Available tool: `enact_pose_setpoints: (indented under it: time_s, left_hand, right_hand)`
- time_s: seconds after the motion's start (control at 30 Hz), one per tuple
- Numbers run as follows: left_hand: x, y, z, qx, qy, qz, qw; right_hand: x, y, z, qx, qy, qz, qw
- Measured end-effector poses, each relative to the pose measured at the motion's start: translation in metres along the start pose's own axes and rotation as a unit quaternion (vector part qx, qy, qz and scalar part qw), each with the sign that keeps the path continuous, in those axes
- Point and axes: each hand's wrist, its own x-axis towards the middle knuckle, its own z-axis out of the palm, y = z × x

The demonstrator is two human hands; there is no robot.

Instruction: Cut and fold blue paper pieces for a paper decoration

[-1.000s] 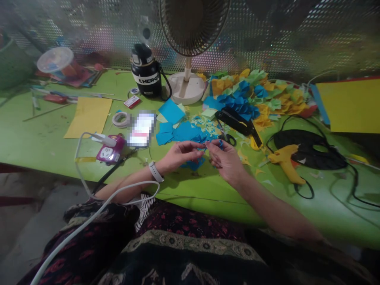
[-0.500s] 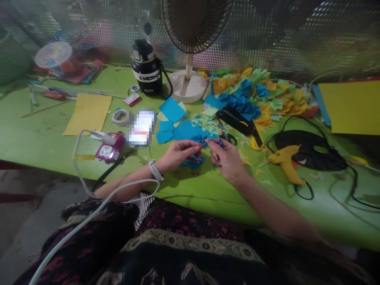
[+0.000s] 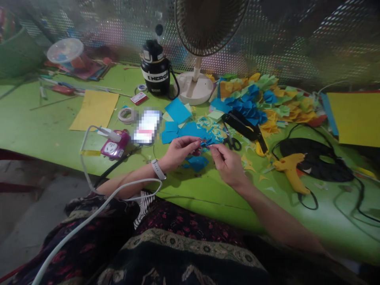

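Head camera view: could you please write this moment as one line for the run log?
left hand: pinches small blue paper piece | right hand: pinches same piece | nearby: black-handled scissors, yellow hot glue gun

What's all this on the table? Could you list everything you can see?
table: one, bright green, under everything
electric fan: one, cream base, at the back
insulated bottle: one, black, left of the fan
hot glue gun: one, yellow, right side
scissors: one pair, black handles, beside the right hand
tape roll: one, pale, left of centre
plug socket: one, magenta, front left
left card sheet: one, yellow, left side
right card sheet: one, yellow, far right
paper scraps: many, blue, yellow and green, heaped at back right
small blue paper piece: one, blue, pinched between both hands
left hand: one, white-strapped watch on the wrist, pinching
right hand: one, bare, pinching
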Motion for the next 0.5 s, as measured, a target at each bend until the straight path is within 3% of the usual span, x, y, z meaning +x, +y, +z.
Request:
enact_pose_setpoints:
  time_s: [0.5]
  left_hand:
    - [-0.0010, -0.0040, -0.0050, 0.003, -0.020, -0.006, 1.000]
  right_hand:
    - [0.0010, 0.0078, -0.0009, -0.032, -0.002, -0.044, 0.999]
